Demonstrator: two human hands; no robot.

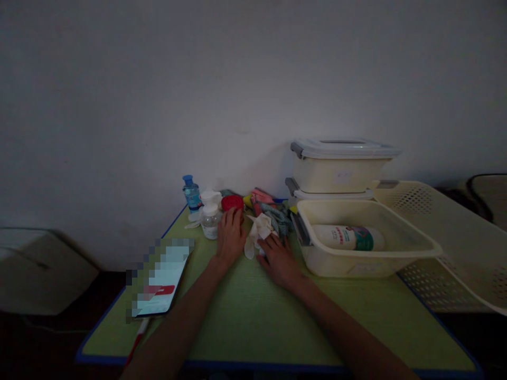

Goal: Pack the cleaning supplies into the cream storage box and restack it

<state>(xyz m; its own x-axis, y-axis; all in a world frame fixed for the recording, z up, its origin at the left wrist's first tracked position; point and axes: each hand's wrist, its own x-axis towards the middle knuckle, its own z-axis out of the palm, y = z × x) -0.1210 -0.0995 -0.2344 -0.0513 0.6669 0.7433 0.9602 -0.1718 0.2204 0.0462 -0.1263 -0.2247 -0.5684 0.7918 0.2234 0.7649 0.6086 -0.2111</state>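
Observation:
My left hand [232, 235] lies palm down on the table, fingers stretched toward a red round item [232, 202] that looks like a coil or roll. Whether the fingertips touch it, I cannot tell. Just left of this hand stand a small clear bottle with a white cap [210, 221] and a white pump top [211, 197]. Over the near edge of a crumpled white piece, cloth or glove [261, 227], my right hand [279, 258] rests with its fingers apart. Behind it lie a bunched grey-green cloth [280, 217] and a pink one [261, 197].
Right of my hands stands a cream bin [368, 266] with a white-and-green bottle [348, 237] lying inside. Lidded boxes [336, 174] are stacked behind it, and a perforated basket [455, 221] leans at the right. A blue bottle [192, 195] and a tablet [164, 279] are on the left.

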